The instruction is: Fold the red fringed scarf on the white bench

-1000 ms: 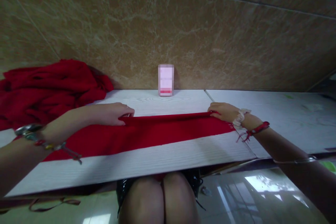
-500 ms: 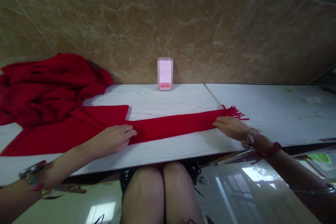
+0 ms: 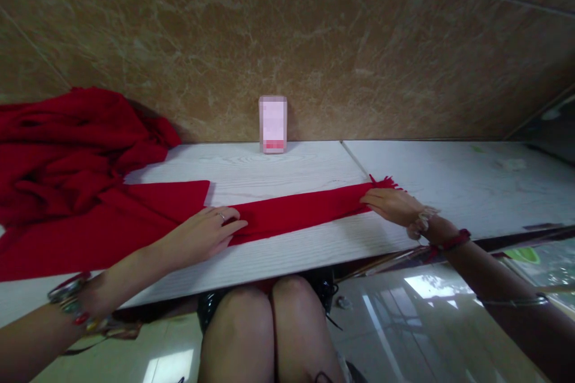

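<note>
A red fringed scarf point(image 3: 300, 213) lies on the white wood-grain table, its near strip folded narrow and stretched out to the right. My left hand point(image 3: 215, 230), with a ring on one finger, rests on the strip where it meets the wider cloth; its fingers are a little apart and lie on the fabric. Close to the fringed end, my right hand point(image 3: 390, 204) has its fingers together on the scarf, and part of the fringe shows beyond them. The fingertips' grip underneath is hidden.
More red cloth point(image 3: 81, 143) is heaped at the left against the brown marbled wall point(image 3: 224, 42). A phone point(image 3: 273, 125) with a blurred screen leans on that wall. The white table point(image 3: 449, 179) has a seam right of the phone. My knees point(image 3: 269, 323) are below its front edge.
My left hand has slid slightly right along the scarf and its fingers have spread. The right hand now covers more of the fringe. The whole view has shifted a little.
</note>
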`<state>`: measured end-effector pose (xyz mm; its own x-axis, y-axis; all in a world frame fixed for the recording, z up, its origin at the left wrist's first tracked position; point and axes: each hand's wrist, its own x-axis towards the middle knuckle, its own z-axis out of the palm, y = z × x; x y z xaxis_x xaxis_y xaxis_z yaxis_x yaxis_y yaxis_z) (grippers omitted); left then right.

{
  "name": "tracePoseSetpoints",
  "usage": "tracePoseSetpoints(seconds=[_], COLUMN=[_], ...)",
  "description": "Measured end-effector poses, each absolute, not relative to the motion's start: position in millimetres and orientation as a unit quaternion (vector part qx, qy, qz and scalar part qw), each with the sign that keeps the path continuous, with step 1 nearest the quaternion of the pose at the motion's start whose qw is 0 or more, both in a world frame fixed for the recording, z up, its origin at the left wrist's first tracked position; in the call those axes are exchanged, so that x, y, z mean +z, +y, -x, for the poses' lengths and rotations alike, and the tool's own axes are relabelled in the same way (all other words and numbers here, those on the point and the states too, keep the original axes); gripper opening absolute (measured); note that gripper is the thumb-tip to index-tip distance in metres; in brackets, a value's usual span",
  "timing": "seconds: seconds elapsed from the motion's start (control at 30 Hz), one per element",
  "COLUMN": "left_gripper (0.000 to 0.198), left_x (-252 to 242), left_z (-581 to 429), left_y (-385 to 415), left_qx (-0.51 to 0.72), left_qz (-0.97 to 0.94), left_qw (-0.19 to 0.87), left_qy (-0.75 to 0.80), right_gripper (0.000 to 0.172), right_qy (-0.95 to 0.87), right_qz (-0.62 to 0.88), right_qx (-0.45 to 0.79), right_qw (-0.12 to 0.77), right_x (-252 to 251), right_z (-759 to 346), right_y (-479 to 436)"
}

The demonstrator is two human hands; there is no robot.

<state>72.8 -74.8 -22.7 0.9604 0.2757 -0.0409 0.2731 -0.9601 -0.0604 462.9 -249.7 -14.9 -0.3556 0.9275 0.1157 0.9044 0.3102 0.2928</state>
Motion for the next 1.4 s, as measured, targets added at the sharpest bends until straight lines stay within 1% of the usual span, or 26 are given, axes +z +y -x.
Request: tracePoseSetpoints(seconds=[0.1, 0.2, 0.27, 0.37, 0.53, 0.73, 0.8, 0.9, 1.1, 1.23, 1.33, 1.4], left_gripper=[0.045, 0.06, 0.063, 0.059, 0.047, 0.043, 0.042, 0.042, 0.039, 0.038, 0.038, 0.038], left_x=[-26, -27, -27, -29, -35, -34, -33, -33, -27, -21, -27, -35], left_z=[-94, -114, -124, -137, -149, -161, -164, -165, -170, -193, -214, -224], left_y=[-74, -72, -73, -77, -79, -61, -56, -52, -57, -66, -74, -78], left_qx=[0.014, 0.053, 0.068, 0.059, 0.051, 0.062, 0.062, 0.059, 0.017, -0.031, -0.035, -0.026], left_qz=[0.994, 0.996, 0.996, 0.996, 0.996, 0.996, 0.996, 0.996, 0.998, 0.997, 0.997, 0.997], left_qw=[-0.002, -0.021, -0.037, -0.062, -0.075, -0.046, -0.046, -0.048, -0.053, -0.063, -0.071, -0.077], left_qy=[-0.107, -0.067, -0.039, -0.011, -0.014, -0.043, -0.05, -0.048, -0.035, -0.007, 0.0, 0.009], right_gripper=[0.031, 0.03, 0.028, 0.029, 0.033, 0.036, 0.037, 0.036, 0.035, 0.033, 0.033, 0.033], right_qy=[0.809, 0.803, 0.792, 0.782, 0.779, 0.743, 0.742, 0.762, 0.778, 0.789, 0.78, 0.778], right_qz=[-0.556, -0.564, -0.579, -0.593, -0.599, -0.639, -0.637, -0.614, -0.592, -0.569, -0.577, -0.584], right_qx=[0.178, 0.179, 0.176, 0.178, 0.175, 0.195, 0.207, 0.202, 0.206, 0.233, 0.241, 0.23], right_qw=[0.059, 0.079, 0.083, 0.072, 0.059, 0.04, 0.03, 0.04, 0.051, 0.025, 0.008, 0.011], right_x=[-10, -14, -19, -26, -28, -24, -26, -33, -41, -40, -37, -34], right_z=[-467, -471, -476, -482, -493, -506, -509, -513, -522, -527, -528, -528], right_y=[-250, -254, -258, -267, -276, -277, -274, -271, -270, -271, -272, -272])
